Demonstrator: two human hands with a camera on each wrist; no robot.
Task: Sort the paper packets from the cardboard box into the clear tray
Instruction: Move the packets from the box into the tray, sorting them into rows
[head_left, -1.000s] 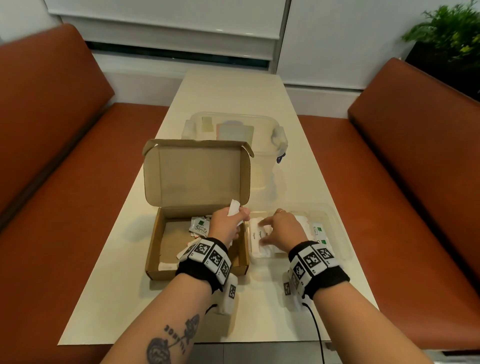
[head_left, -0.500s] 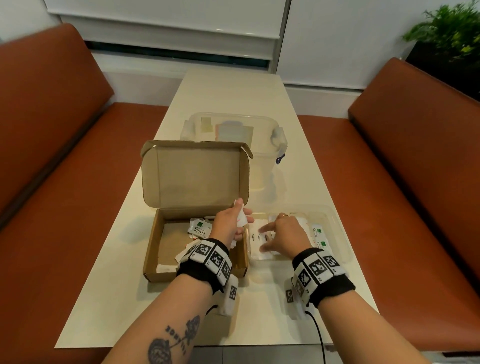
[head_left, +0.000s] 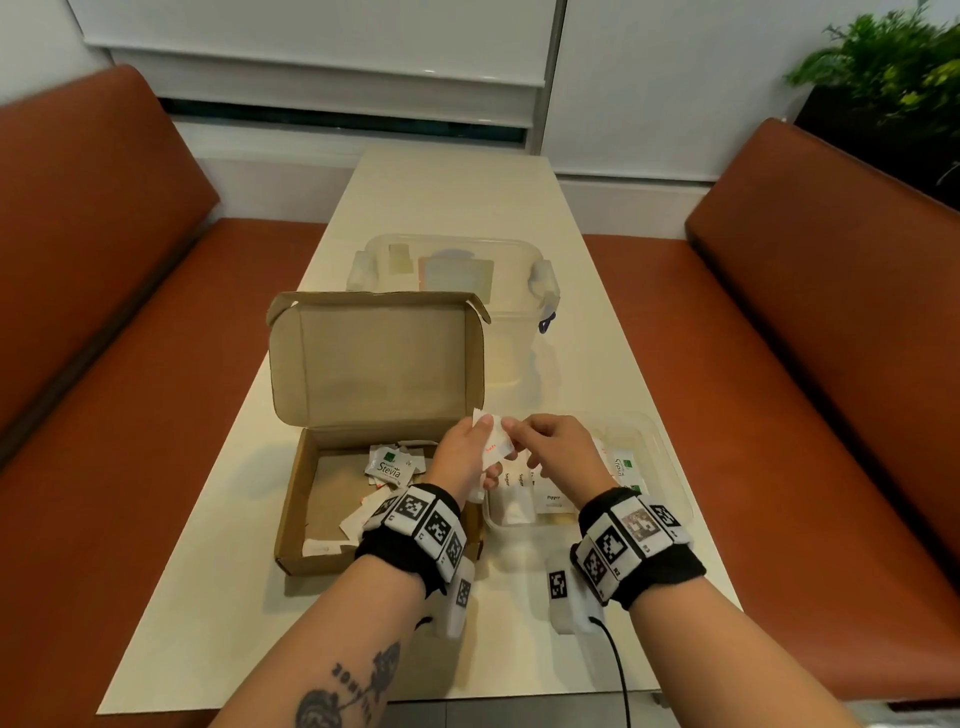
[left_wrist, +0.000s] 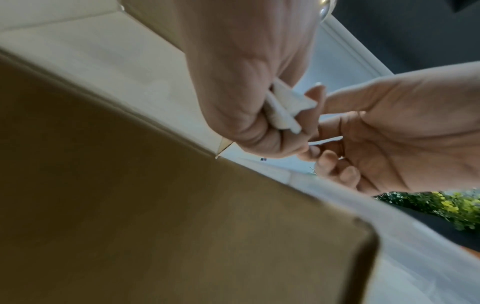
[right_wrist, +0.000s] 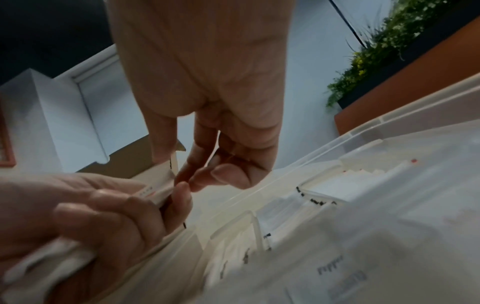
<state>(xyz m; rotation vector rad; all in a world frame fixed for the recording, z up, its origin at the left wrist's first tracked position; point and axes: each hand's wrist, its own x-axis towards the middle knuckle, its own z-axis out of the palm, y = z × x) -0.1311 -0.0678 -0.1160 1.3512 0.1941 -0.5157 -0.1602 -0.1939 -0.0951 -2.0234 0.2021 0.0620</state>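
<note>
Lid (head_left: 374, 358) upright behind cardboard box (head_left: 296, 499) | lidded tub (head_left: 519, 306) beyond | left hand (head_left: 467, 452) clutches packets (head_left: 493, 441) | right hand (head_left: 561, 452) pinches one

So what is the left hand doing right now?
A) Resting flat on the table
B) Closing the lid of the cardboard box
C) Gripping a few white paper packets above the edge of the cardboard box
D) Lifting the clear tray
C: the left hand has its fingers curled round white paper packets, held up between the cardboard box and the clear tray, while the right hand reaches in to take one.
</note>
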